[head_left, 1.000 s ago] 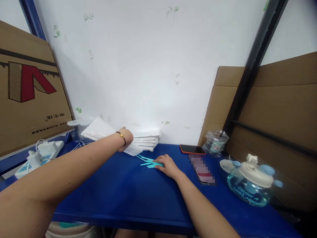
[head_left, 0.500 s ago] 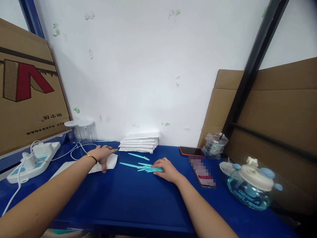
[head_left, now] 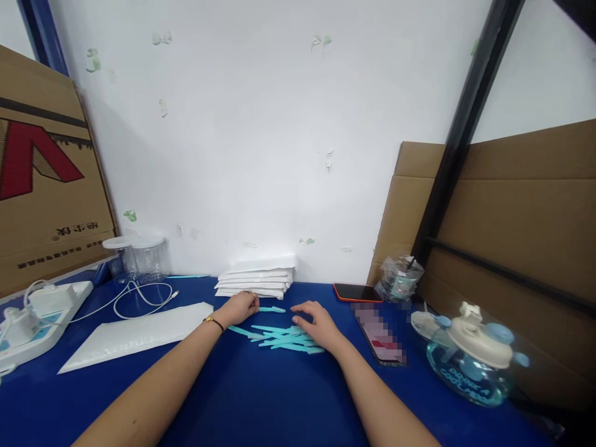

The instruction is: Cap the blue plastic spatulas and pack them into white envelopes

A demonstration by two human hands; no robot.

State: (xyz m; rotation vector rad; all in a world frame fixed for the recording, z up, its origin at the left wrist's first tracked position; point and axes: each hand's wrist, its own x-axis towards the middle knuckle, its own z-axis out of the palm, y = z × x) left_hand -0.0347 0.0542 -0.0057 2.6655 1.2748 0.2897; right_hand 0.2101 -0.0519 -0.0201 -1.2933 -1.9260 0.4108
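Several slim teal eyebrow razors lie in a loose, overlapping pile on the blue table. My left hand is just behind the pile's left side, its fingers closed on the end of a single eyebrow razor that points right. Part of that razor is hidden by the fingers. My right hand rests at the pile's right edge, thumb and fingers apart, holding nothing. A white envelope lies flat to the left of my left forearm. Behind my hands, a stack of white envelopes sits against the wall.
At the left are a white power strip with a coiled cable and clear lidded jars. On the right lie two phones, a wrapped cup and a clear water bottle. Cardboard stands on both sides.
My left hand has moved right, off the white envelope, to the single razor. My right hand has let go of the razors it held, and they now lie spread on the table.
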